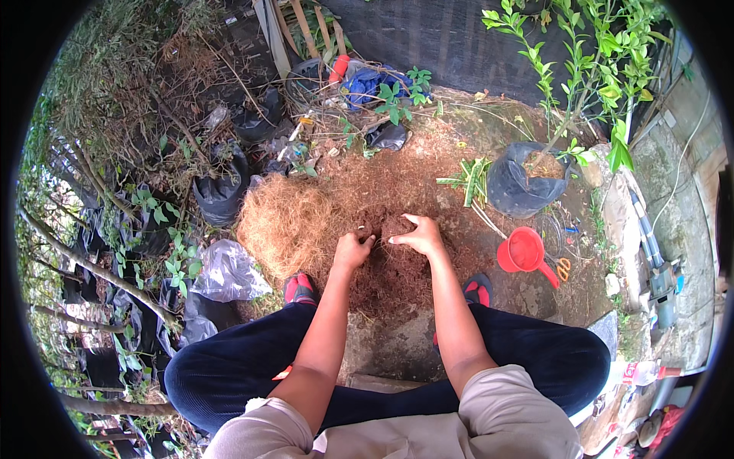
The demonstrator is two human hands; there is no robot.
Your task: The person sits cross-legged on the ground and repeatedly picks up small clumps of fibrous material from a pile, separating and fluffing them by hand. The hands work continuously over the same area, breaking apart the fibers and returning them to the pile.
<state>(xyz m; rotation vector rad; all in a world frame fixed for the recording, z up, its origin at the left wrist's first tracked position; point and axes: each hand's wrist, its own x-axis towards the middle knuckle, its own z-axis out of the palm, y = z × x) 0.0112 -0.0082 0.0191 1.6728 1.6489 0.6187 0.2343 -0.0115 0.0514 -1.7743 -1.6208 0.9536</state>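
A dark brown heap of crumbly, fibrous material [395,292], looking like coco peat, lies on the ground between my feet. My right hand [423,235] curves its thumb and fingers around a loose brown clump [393,226] at the top of this heap. Just to the left, my left hand [351,250] reaches into the same material with thumb and fingertips close together. Whether it grips any of it is hard to see. Beside my left hand sits a big tangled ball of golden-brown fibre [284,224], apparently coconut fibre.
To the right are a red plastic dipper [520,250], orange-handled scissors [563,269], cut green leaves [473,178] and a black plant bag [510,183] holding a leafy sapling. A clear plastic bag [229,272] lies left, near bagged plants and branches. Dark netting [441,46] stands behind.
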